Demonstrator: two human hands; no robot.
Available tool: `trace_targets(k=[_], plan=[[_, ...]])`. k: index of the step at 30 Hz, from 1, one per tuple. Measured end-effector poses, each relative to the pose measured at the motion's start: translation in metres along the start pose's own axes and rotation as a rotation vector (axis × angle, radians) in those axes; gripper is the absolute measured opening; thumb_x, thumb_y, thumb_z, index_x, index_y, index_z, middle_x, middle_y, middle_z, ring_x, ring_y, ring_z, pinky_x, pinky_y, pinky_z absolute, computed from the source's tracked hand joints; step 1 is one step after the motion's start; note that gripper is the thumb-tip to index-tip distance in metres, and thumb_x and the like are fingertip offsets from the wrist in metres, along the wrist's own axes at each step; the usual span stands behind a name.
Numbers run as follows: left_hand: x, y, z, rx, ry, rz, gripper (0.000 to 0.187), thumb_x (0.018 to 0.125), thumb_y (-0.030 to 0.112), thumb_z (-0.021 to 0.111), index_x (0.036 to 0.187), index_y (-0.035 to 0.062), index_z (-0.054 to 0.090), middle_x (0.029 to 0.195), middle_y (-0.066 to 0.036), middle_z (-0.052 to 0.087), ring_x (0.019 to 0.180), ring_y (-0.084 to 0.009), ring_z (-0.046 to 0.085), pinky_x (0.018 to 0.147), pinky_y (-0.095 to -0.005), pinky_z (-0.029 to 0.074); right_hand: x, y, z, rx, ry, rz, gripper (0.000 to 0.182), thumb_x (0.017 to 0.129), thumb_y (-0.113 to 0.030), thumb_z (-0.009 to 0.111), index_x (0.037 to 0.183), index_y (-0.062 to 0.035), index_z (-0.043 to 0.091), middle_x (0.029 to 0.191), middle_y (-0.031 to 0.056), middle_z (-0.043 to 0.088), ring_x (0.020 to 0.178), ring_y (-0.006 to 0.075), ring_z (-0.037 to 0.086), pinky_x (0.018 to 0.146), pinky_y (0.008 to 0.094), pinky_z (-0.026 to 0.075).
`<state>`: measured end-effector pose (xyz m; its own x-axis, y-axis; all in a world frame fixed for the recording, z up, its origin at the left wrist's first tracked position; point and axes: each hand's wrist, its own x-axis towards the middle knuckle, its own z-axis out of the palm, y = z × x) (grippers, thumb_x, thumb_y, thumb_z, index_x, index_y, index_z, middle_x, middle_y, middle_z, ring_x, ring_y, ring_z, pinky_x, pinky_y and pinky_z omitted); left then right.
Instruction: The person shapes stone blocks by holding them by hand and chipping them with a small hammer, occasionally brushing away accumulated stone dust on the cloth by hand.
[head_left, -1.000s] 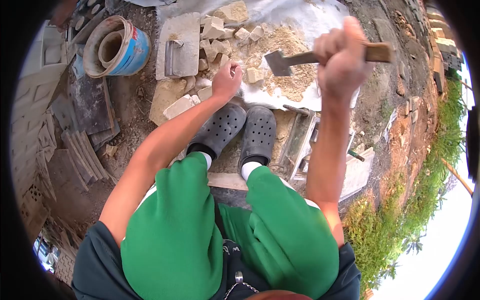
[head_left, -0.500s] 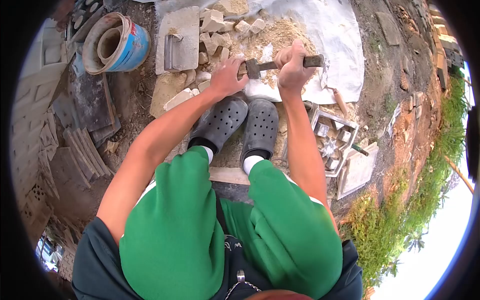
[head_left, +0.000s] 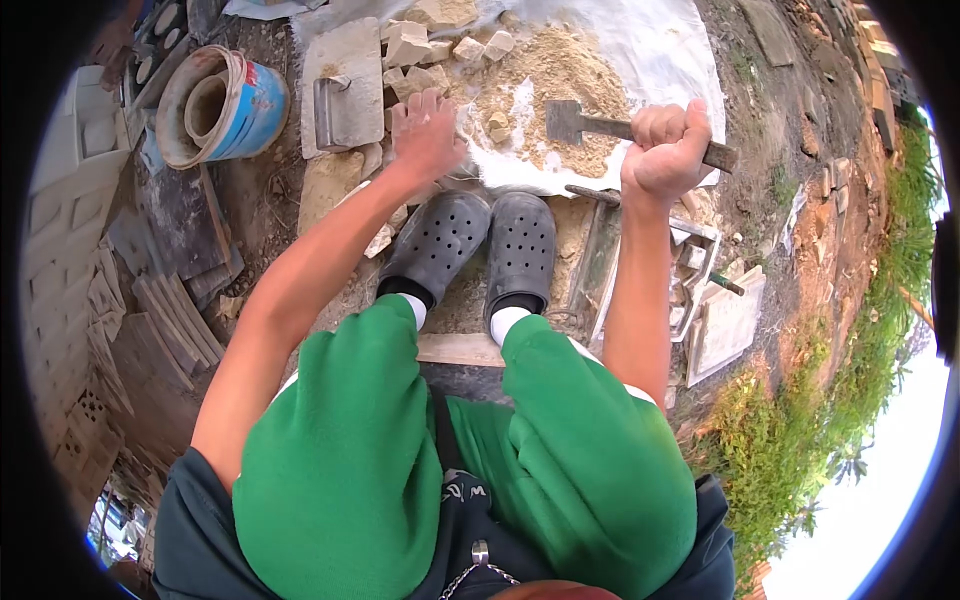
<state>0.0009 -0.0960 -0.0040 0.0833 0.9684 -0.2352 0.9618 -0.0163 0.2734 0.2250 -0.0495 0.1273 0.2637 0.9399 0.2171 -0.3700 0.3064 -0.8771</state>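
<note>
So I've got my right hand (head_left: 665,150) balled in a tight fist around the wooden handle of the hatchet (head_left: 600,127), fingers fully wrapped; the flat metal head sticks out toward 9 o'clock from my fist and hangs just above the heap of sandy stone dust (head_left: 545,90); the butt of the handle pokes out the other side toward 3 o'clock. My left hand (head_left: 425,130) is at about 9 o'clock from the hatchet head, fingers spread, palm down over the stone chunks (head_left: 420,62); it's a bit blurry, so I can't tell if it's actually touching a piece or just hovering over them; it isn't pinching anything that I can see. One small stone lump (head_left: 497,124) sits between my two hands on the edge of the dust pile, just beside the hatchet head. All of that lies on a white sheet (head_left: 670,60) spread on the dirt at 12 o'clock from my black clogs (head_left: 480,245). At 9 o'clock from the left hand there's a flat stone slab (head_left: 350,60) with a metal trowel-looking thing (head_left: 325,113) on it; further out at 9 o'clock, a blue bucket (head_left: 225,105) with a smaller tub inside. At 4 o'clock from my right fist, a metal frame (head_left: 700,290) and a square tile (head_left: 728,325) lean near each other.
</note>
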Motion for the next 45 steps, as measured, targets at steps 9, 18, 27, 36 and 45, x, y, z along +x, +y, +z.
trace_targets(k=[9, 18, 27, 36, 45], plan=[[0.029, 0.028, 0.049, -0.316, -0.067, 0.349, 0.037, 0.081, 0.019, 0.066, 0.116, 0.0062, 0.062, 0.123, -0.015, 0.055, 0.114, -0.0342, 0.054, 0.095, -0.0485, 0.044, -0.028, 0.024, -0.019, -0.04, 0.138, 0.142, 0.045, 0.097, -0.008, 0.042, 0.054, -0.0105, 0.029, 0.049, -0.0015, 0.031, 0.042, 0.0083, 0.024, 0.042, 0.0271, 0.022], [0.093, 0.034, 0.018, -0.297, -0.009, 0.141, 0.033, 0.088, 0.031, 0.062, 0.111, 0.0073, 0.064, 0.114, -0.015, 0.059, 0.104, -0.0359, 0.059, 0.091, -0.0431, 0.048, -0.045, 0.016, -0.022, -0.165, 0.017, 0.199, 0.04, 0.1, -0.016, 0.046, 0.062, -0.0066, 0.04, 0.054, -0.0024, 0.036, 0.049, 0.0074, 0.03, 0.046, 0.0259, 0.026], [0.202, 0.037, 0.018, -0.162, 0.088, 0.1, 0.036, 0.089, 0.018, 0.055, 0.124, 0.0136, 0.059, 0.127, -0.015, 0.053, 0.112, -0.0366, 0.057, 0.096, -0.0467, 0.047, -0.046, 0.017, -0.026, -0.405, -0.112, 0.183, 0.039, 0.099, -0.02, 0.049, 0.064, -0.0027, 0.045, 0.056, -0.0022, 0.041, 0.053, 0.0066, 0.034, 0.048, 0.0267, 0.027], [0.212, 0.036, 0.024, -0.065, -0.02, -0.004, 0.033, 0.085, 0.012, 0.053, 0.117, 0.0065, 0.06, 0.128, -0.02, 0.051, 0.117, -0.0393, 0.053, 0.097, -0.049, 0.045, -0.042, 0.013, -0.031, -0.309, -0.024, 0.24, 0.04, 0.099, -0.018, 0.05, 0.063, -0.0033, 0.042, 0.056, -0.0032, 0.038, 0.053, 0.0065, 0.031, 0.048, 0.0264, 0.025], [0.148, 0.044, 0.013, -0.374, 0.204, 0.398, 0.022, 0.091, 0.007, 0.047, 0.106, 0.0032, 0.062, 0.113, -0.017, 0.059, 0.1, -0.0356, 0.062, 0.085, -0.0465, 0.051, -0.045, 0.017, -0.025, -0.374, -0.071, 0.212, 0.041, 0.099, -0.021, 0.05, 0.063, -0.0036, 0.042, 0.057, -0.0034, 0.038, 0.053, 0.006, 0.032, 0.048, 0.0257, 0.025]])
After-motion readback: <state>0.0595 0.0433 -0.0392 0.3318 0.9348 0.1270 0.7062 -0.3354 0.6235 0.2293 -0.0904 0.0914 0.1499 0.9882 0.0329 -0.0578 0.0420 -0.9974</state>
